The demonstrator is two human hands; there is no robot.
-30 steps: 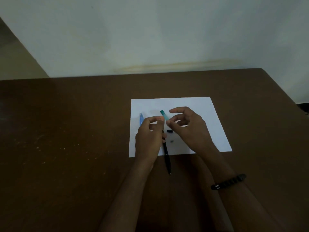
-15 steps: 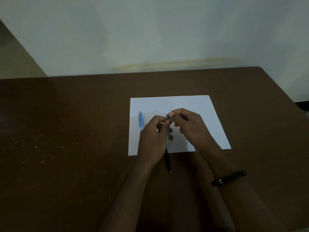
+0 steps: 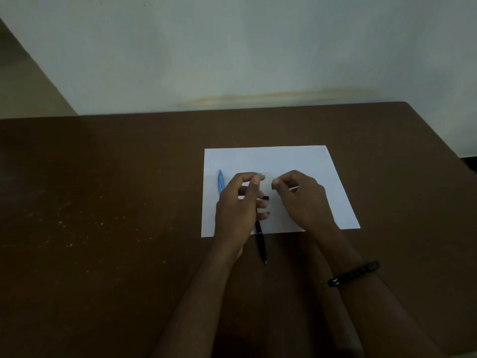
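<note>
— State of the left hand (image 3: 240,202)?
— Over the middle of the paper (image 3: 284,158), pinching a teal pen (image 3: 260,175) in curled fingers (image 3: 245,176).
— And the right hand (image 3: 302,200)?
— Over the paper too, right of middle, pinching a small teal piece (image 3: 272,186), apart from the pen.
— Anything else?
— Blue pen (image 3: 220,182) on the paper's left part, black pen (image 3: 261,241) across its near edge, black bit (image 3: 265,197) near its middle; bench (image 3: 103,202) beneath.

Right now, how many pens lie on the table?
2: blue plastic pen on the white paper sheet, beside the left hand; slim black pen crossing the sheet's near edge, partly under that hand.
</note>
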